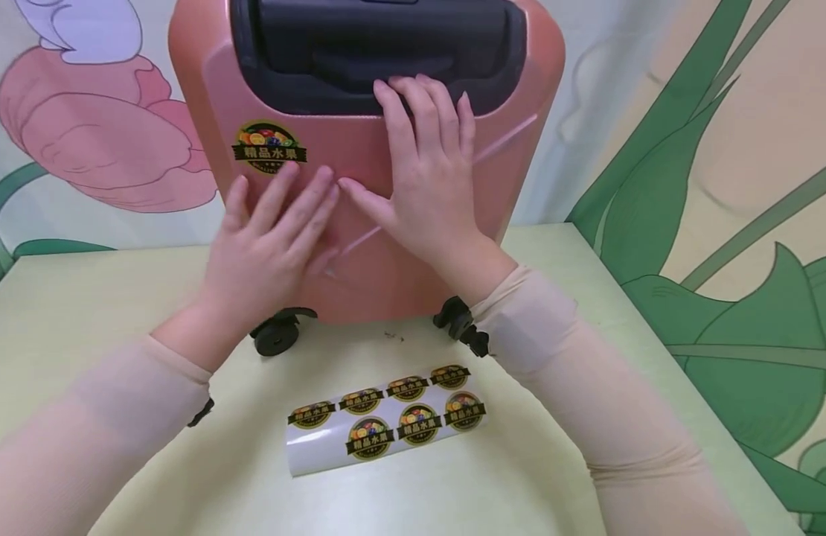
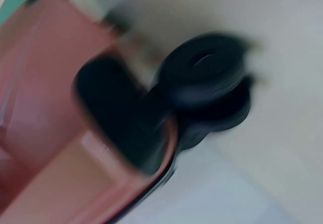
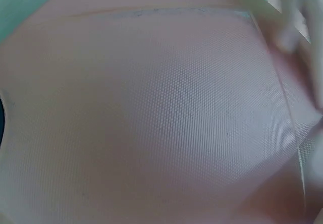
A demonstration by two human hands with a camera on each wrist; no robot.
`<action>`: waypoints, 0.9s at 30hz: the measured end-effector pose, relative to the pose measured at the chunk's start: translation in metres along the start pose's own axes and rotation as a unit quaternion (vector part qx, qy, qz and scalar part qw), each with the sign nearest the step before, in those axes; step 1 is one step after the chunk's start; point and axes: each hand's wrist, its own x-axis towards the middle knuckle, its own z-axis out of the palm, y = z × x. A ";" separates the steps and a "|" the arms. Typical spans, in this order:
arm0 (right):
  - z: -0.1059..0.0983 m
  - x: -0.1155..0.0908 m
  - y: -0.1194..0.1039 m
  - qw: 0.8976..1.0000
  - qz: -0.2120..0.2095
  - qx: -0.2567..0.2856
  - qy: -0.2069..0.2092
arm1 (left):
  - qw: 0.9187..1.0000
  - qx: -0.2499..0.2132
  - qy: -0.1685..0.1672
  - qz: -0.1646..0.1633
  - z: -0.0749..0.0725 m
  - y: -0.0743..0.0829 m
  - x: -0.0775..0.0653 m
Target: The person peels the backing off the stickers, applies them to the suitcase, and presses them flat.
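Note:
A rose-pink suitcase point(image 1: 359, 290) stands upright on the table, its black recessed handle panel point(image 1: 379, 45) at the top. On its upper left sits a round black fruit sticker point(image 1: 269, 147). My left hand point(image 1: 266, 246) is just below that sticker, fingers extended, one fingertip at its lower edge. My right hand point(image 1: 429, 164) lies against the suitcase front, fingertips over the lower rim of the black panel and thumb pointing toward the left hand. Blurred in the left wrist view is a black caster wheel point(image 2: 202, 77). The right wrist view holds mostly a finely textured pinkish surface point(image 3: 166, 108).
In front of the suitcase, a white sheet of matching round stickers point(image 1: 319, 450) lies slightly curled on the pale table point(image 1: 520, 476). Small dark crumbs point(image 1: 393, 336) lie between the wheels. Behind hangs a backdrop point(image 1: 587, 126) painted with flowers and leaves.

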 end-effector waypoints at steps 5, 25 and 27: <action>0.000 0.000 0.000 1.000 0.008 -0.002 -0.020 | 0.999 -0.025 -0.020 0.037 0.007 0.006 -0.014; 0.004 0.006 -0.010 0.999 0.026 -0.006 -0.031 | 0.995 -0.013 -0.011 -0.094 0.001 -0.014 0.009; 0.003 0.006 -0.010 0.999 0.029 -0.006 -0.032 | 0.997 -0.013 -0.016 -0.079 0.002 -0.011 0.005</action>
